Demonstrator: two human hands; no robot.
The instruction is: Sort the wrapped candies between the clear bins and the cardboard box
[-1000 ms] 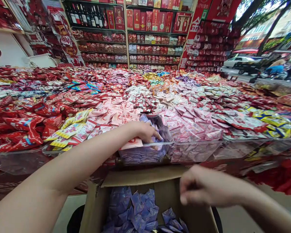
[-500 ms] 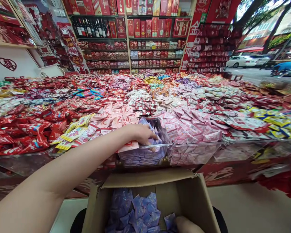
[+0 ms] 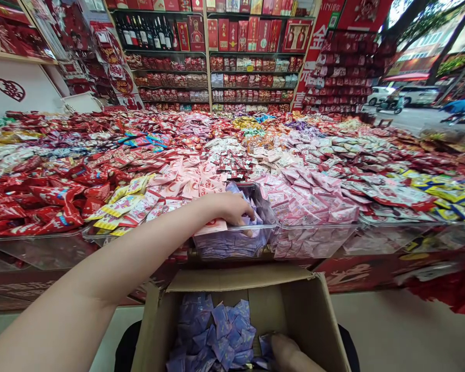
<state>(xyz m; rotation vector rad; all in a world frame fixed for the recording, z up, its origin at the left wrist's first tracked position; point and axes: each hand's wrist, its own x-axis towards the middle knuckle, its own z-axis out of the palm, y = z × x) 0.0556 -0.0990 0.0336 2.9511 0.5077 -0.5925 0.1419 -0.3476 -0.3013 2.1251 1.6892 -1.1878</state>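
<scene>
The left hand is in a clear plastic bin, fingers bent over small purple packets. The right hand is down in the cardboard box, beside more purple packets. I can't tell if either hand is holding any.

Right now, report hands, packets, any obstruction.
Left hand on purple packets in clear bin. Right hand at another packet inside cardboard box, grip hidden. Nothing visibly blocking.

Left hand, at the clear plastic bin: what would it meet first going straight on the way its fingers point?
The left hand would likely meet the small purple wrapped packets at the fingers first, then perhaps the clear plastic bin wall beyond; depth is unclear.
</scene>
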